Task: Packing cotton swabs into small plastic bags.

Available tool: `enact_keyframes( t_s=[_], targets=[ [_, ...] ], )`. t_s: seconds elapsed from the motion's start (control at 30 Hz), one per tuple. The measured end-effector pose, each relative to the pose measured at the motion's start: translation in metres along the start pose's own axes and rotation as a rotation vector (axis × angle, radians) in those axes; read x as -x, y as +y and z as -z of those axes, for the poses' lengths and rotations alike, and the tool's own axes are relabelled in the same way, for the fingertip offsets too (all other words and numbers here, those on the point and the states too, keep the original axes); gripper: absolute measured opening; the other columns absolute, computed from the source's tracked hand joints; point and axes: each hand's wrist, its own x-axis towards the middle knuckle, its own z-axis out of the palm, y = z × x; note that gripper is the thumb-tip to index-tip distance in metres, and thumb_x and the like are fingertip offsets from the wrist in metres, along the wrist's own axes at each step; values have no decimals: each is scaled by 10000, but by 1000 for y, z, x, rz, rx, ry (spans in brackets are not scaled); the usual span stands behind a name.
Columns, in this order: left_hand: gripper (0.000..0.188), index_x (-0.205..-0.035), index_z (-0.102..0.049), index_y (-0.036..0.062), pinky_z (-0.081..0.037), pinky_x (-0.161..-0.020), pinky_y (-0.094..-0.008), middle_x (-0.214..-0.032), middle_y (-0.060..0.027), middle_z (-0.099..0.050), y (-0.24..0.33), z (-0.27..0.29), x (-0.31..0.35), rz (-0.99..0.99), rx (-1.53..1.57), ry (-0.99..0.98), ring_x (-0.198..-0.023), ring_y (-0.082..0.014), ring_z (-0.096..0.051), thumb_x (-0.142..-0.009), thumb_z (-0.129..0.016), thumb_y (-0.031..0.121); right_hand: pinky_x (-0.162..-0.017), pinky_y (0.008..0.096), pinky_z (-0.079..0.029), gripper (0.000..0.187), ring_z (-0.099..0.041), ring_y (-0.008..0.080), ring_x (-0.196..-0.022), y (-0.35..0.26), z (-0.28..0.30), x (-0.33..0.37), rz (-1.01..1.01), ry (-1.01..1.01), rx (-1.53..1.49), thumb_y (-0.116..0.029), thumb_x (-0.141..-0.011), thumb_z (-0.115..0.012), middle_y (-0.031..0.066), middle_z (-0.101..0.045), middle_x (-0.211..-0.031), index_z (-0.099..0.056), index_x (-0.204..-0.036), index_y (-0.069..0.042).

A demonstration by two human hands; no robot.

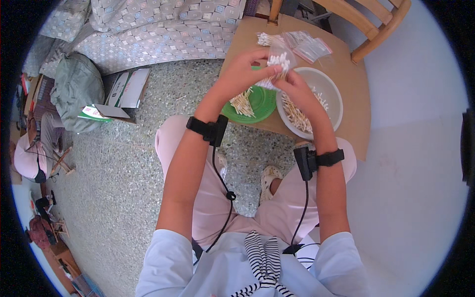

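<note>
A small clear plastic bag of cotton swabs [279, 59] is between my two hands, above the cardboard. My left hand [242, 72] grips it from the left, thumb across its lower part. At its lower right, my right hand [299, 93] has its fingers closed on the bag; their tips are partly hidden. Below lies a green plastic basket [267, 103] with loose cotton swabs [242, 104] in its left part. Beside it, under my right hand, stands a white bowl [338, 101] holding many more swabs.
Flat clear bags [310, 47] lie on the cardboard [354, 89] beyond the bowl, next to more swabs [267, 39]. A wooden chair [368, 29] stands at the far right by the wall. Patterned bedding [163, 34] and a grey-green bag [76, 91] are at left. Cables hang from my wrist bands.
</note>
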Motion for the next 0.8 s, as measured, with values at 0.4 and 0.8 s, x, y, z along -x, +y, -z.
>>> enact_keyframes(
  t_s=[0.4,0.8],
  targets=[
    [367,-1136,-606,24,-479,-799,-256,-1006,-56,-642,-4,-3,3,42,184,129,-913,-121,-594,-815,-707,172,-845,286,-460,416,-577,147,-966,-8,-12,-2,151,127,-296,-174,-839,-685,75,-613,-1102,-552,-1176,29],
    [371,-1126,-602,19,-481,-775,-251,-1005,-57,-633,-3,-3,6,78,98,141,-888,-109,-590,-813,-718,179,-852,284,-446,414,-560,151,-977,6,-11,-8,211,300,-146,-242,-883,-634,88,-599,-1083,-536,-1181,28]
  ],
)
